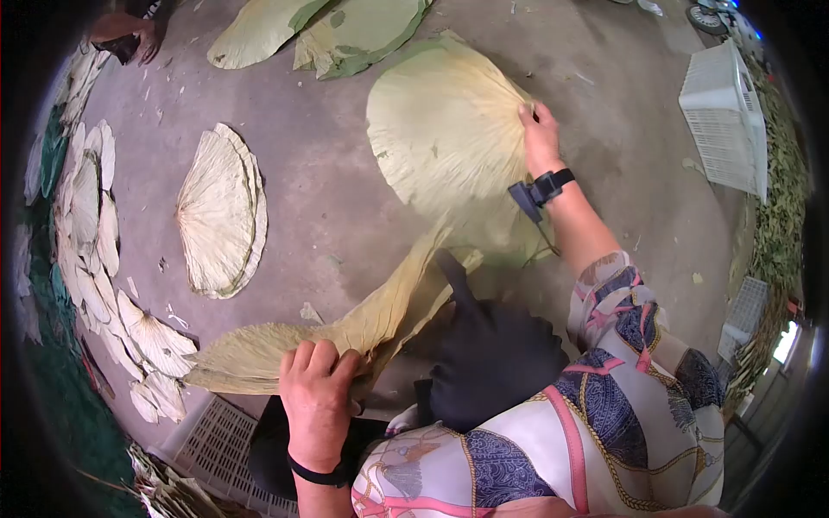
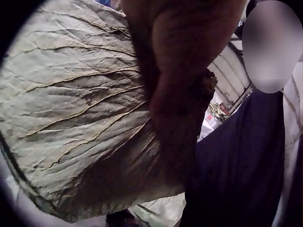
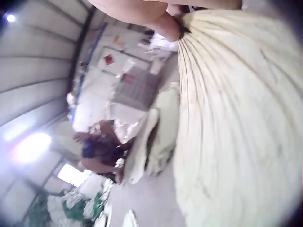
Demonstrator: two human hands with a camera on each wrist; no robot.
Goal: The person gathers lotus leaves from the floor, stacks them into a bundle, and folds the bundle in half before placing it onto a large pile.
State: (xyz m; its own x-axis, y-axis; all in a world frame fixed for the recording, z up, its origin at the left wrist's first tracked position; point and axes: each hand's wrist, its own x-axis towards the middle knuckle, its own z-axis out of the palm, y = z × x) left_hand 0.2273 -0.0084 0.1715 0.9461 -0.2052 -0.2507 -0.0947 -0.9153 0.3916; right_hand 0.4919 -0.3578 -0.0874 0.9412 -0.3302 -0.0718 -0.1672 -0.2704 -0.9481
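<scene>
My right hand [image 1: 542, 142] pinches a large, pale dried lotus leaf [image 1: 449, 121] at its gathered centre and holds it up over the floor. Its ribs fan out from the fingers in the right wrist view, where the leaf [image 3: 236, 118] fills the right side. Close to my lap, my left hand [image 1: 318, 406] grips a browner, folded dried lotus leaf [image 1: 250, 350], whose far end rises toward the middle. In the left wrist view the veined leaf [image 2: 75, 99] spreads out beside the dark hand, which hides the gripped part.
A folded leaf stack [image 1: 220, 216] lies on the floor left of centre. Broad greenish leaves [image 1: 371, 34] lie ahead, and overlapping leaves [image 1: 91, 224] line the left. White crates stand at right [image 1: 717, 121] and lower left [image 1: 216, 440]. Another person's hand [image 1: 129, 39] shows far left.
</scene>
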